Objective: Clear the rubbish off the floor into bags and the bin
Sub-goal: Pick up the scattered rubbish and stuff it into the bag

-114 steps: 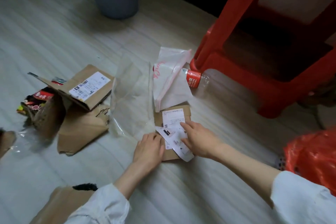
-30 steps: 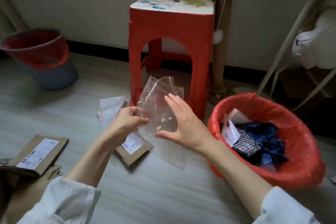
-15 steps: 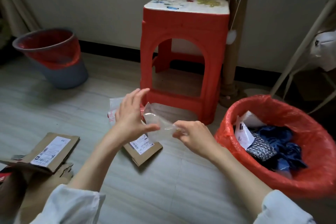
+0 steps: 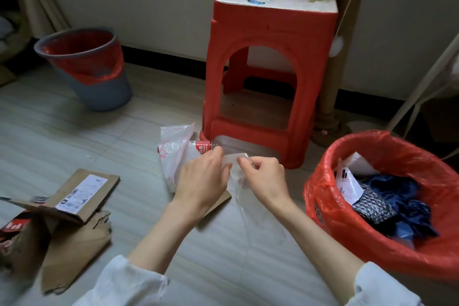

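Pale plank flooring runs up to a plain wall, and a red stool (image 4: 270, 67) stands against it; I place everything else from that stool.

From the head view, both hands are raised together just in front of the stool's base. The left hand (image 4: 202, 179) and right hand (image 4: 264, 179) each pinch the upper edge of a clear plastic bag (image 4: 250, 204), fingertips close together, so each is closed on the film. The bag hangs down from the pinch, its long axis nearly vertical, trailing toward the person between the forearms.

To the stool's right and nearer the person sits the red-lined bin (image 4: 372, 238), already holding blue cloth and paper. It lies right of the bag and much closer to the right hand than the left, so I judge a short carry to the right would drop the bag in. A second grey bin (image 4: 94, 87) stands well apart, left of the stool by the wall.

Still on the floor: a white plastic bag (image 4: 173, 154) and a bottle (image 4: 203, 146) touching the stool's front foot, and torn cardboard (image 4: 74, 208) farther left.

The clear film is hard to trace; its lower end melts into the floor. A brown envelope beneath the left wrist is mostly hidden, and the red-lined bin's far side is cut off.
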Available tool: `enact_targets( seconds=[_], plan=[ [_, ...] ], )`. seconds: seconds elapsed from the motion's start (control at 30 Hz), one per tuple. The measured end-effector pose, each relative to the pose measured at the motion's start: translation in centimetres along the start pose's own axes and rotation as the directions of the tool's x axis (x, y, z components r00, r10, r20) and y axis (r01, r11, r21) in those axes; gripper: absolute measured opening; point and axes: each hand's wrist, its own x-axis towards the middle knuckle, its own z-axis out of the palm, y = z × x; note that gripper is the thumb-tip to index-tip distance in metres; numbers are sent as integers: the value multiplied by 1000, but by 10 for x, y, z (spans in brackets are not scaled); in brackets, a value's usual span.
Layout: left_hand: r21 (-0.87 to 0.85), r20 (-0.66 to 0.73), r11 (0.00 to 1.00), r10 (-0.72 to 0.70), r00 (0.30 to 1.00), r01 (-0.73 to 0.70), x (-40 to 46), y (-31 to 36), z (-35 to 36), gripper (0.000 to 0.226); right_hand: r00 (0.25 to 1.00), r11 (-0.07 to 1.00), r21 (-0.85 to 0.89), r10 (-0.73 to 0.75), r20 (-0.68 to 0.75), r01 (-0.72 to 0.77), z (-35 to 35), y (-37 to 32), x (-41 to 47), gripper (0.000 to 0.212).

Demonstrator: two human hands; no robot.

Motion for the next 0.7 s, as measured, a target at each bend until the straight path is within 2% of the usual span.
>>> enact_targets(
  seconds=[0.03, 0.07, 0.1, 0.13, 0.17, 0.2, 0.23, 0.3, 0.37, 0.43, 0.47, 0.53, 0.63, 0.7],
  plan=[
    [-100, 152, 995, 25, 988, -10, -1, 0, 2, 23, 998, 994, 94, 59, 10, -60, -1, 1, 2, 42],
    [-231, 344, 973, 57, 937, 26, 0, 1, 1, 33, 992, 971, 206, 119, 38, -124, -5, 2, 5, 37],
    [-361, 526, 923, 84, 847, 133, -1, 3, 0, 39, 982, 932, 311, 162, 102, -186, -8, 3, 7, 31],
    [-470, 633, 844, 117, 765, 259, -1, 4, 0, 42, 970, 899, 375, 170, 175, -225, -12, 5, 8, 25],
    [-530, 685, 766, 134, 716, 364, -3, 3, 4, 42, 959, 886, 397, 152, 240, -240, -15, 7, 8, 25],
    [-569, 668, 726, 133, 732, 387, -3, -1, 10, 40, 951, 891, 389, 127, 283, -235, -16, 8, 7, 29],
    [-599, 591, 725, 114, 799, 340, -3, -7, 16, 36, 946, 899, 383, 91, 312, -213, -17, 10, 6, 31],
    [-577, 398, 788, 41, 917, 215, -8, -18, 25, 23, 921, 887, 405, 57, 386, -224, -12, 14, 2, 27],
    [-471, 275, 870, -11, 961, 145, -13, -25, 28, 38, 900, 874, 422, 39, 434, -242, -5, 16, -2, 22],
    [-293, 190, 953, -24, 981, 80, -14, -30, 29, 57, 906, 855, 460, 25, 423, -238, 2, 22, -3, 18],
    [-237, 146, 971, -3, 989, 38, -14, -31, 29, 59, 912, 838, 489, 26, 410, -244, 3, 24, -3, 14],
    [-223, 113, 975, 35, 993, -9, -11, -33, 27, 48, 922, 812, 532, 19, 387, -240, 2, 24, -2, 5],
    [-300, 173, 947, -68, 983, 118, -14, -31, 23, 36, 922, 793, 556, 16, 387, -248, 2, 26, -2, 18],
    [-294, 154, 939, -141, 978, 181, -19, -26, 21, 35, 910, 819, 509, 38, 412, -265, 2, 28, -1, 25]
  ],
)
